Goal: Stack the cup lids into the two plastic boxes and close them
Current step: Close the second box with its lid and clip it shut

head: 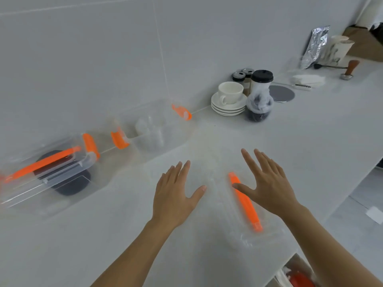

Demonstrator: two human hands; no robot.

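Two clear plastic boxes with orange clasps stand along the wall. The left box [68, 184] holds black cup lids [72, 185] and its cover with an orange handle lies on top. The middle box [151, 131] is uncovered and holds clear lids. A loose clear box cover with an orange handle [245, 201] lies flat near the counter's front edge. My left hand [176, 195] hovers open, fingers spread, just left of that cover. My right hand [267, 187] is spread open over it, thumb across the orange handle. The image is blurred.
A white cup on stacked saucers [229, 100], a cup with a black lid [261, 85], a bag of dark lids [259, 108] and shakers stand at the back. A foil bag [316, 46], tamper [350, 69] and grey disc lie further right. The counter edge drops off at right.
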